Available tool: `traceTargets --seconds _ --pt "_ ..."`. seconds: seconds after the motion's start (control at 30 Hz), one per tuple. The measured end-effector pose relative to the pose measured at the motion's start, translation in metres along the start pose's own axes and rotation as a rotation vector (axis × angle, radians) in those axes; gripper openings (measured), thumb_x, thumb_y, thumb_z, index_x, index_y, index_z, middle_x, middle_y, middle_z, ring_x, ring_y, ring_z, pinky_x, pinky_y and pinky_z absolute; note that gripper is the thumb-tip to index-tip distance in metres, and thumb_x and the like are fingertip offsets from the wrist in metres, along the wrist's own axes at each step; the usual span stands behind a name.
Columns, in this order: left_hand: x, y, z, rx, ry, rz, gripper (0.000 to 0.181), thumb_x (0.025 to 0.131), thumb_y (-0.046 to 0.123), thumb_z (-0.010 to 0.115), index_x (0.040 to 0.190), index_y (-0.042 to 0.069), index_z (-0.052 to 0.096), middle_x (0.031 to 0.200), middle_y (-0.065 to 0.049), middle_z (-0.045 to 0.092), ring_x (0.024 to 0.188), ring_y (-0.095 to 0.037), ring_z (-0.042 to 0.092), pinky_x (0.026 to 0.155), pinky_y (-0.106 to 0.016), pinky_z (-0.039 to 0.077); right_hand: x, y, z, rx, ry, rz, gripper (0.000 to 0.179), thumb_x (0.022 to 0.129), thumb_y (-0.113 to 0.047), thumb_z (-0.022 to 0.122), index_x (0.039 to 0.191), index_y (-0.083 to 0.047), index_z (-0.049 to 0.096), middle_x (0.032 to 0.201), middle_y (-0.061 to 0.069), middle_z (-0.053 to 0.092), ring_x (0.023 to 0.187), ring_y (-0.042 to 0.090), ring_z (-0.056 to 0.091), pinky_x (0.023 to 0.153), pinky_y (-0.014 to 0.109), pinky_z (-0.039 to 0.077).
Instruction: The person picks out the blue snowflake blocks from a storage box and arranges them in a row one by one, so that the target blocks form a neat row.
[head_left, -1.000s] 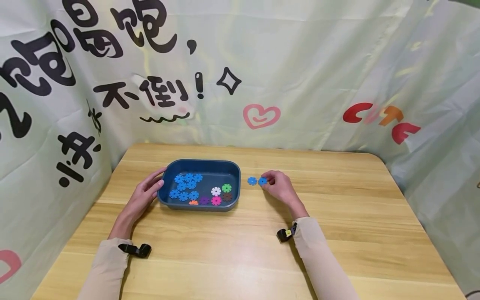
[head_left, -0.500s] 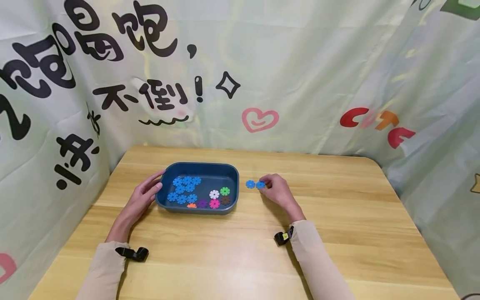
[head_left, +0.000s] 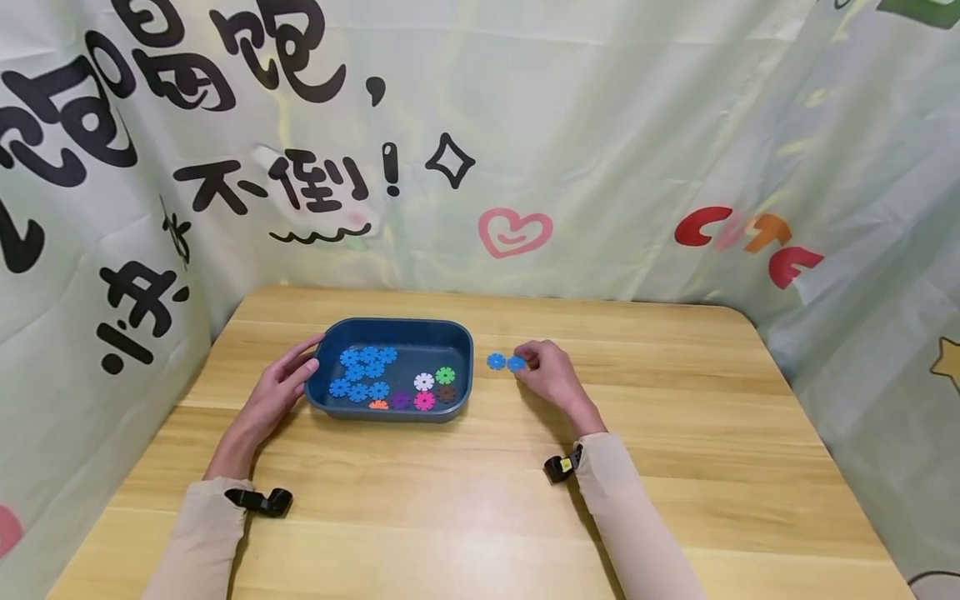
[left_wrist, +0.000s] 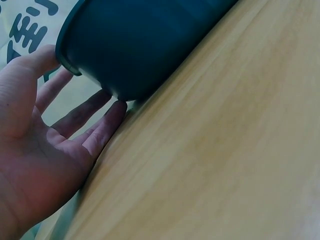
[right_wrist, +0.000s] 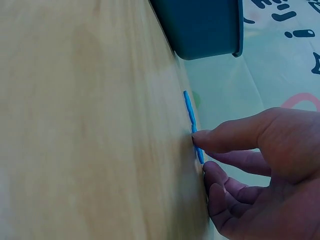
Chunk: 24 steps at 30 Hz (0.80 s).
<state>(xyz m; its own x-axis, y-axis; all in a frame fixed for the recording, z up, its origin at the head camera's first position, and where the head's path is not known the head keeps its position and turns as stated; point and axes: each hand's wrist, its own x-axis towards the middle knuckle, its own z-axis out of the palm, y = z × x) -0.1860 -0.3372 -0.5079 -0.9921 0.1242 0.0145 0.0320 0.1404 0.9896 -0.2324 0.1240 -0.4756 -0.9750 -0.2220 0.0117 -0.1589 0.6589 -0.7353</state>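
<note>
Beside the dark blue tray [head_left: 397,414], my left hand [head_left: 273,393] touches its left end. In the left wrist view the thumb meets the tray rim [left_wrist: 67,50], and the straight fingers rest against the lower wall. To the right of the tray, two blue notched plastic discs [head_left: 496,362] lie side by side on the table. My right hand [head_left: 553,379] pinches the right-hand blue disc [head_left: 515,364] with thumb and forefinger. Seen edge-on in the right wrist view, the two discs form a line, with the thumb on the nearer disc [right_wrist: 200,155].
Inside the tray lie several blue discs [head_left: 363,364] on the left. White [head_left: 423,382], green [head_left: 445,375], brown, pink, purple and orange discs sit at its lower right. A wooden table [head_left: 450,508] carries everything, with a printed curtain [head_left: 600,150] behind it.
</note>
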Motion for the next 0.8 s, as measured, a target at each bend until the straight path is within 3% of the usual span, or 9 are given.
traceTargets --seconds 0.27,0.53,0.8 --pt "0.001 0.002 0.001 0.011 -0.004 -0.017 0.055 0.109 0.032 0.051 0.161 0.022 0.035 0.167 -0.019 0.023 0.149 -0.044 0.027 0.097 -0.014 0.046 -0.004 -0.001 -0.002 0.050 0.019 0.004 0.037 0.092 -0.003 0.074 0.128 0.001 0.066 0.115 0.018 0.062 0.104 0.032 0.061 0.090 0.045 0.054" --pt "0.001 0.003 0.003 0.010 -0.001 -0.033 0.056 0.109 0.034 0.052 0.162 0.024 0.035 0.167 -0.018 0.024 0.148 -0.042 0.028 0.098 -0.015 0.046 -0.003 -0.017 -0.004 0.218 0.088 -0.100 0.034 0.094 -0.002 0.072 0.128 0.001 0.066 0.121 0.023 0.064 0.105 0.031 0.063 0.091 0.045 0.055" --pt "0.000 0.004 0.002 0.006 0.002 -0.041 0.056 0.109 0.034 0.051 0.162 0.025 0.035 0.166 -0.019 0.024 0.146 -0.042 0.031 0.098 -0.014 0.046 -0.006 -0.039 -0.004 0.316 0.136 -0.178 0.029 0.093 0.003 0.071 0.122 -0.002 0.069 0.111 0.020 0.067 0.101 0.030 0.065 0.086 0.045 0.057"
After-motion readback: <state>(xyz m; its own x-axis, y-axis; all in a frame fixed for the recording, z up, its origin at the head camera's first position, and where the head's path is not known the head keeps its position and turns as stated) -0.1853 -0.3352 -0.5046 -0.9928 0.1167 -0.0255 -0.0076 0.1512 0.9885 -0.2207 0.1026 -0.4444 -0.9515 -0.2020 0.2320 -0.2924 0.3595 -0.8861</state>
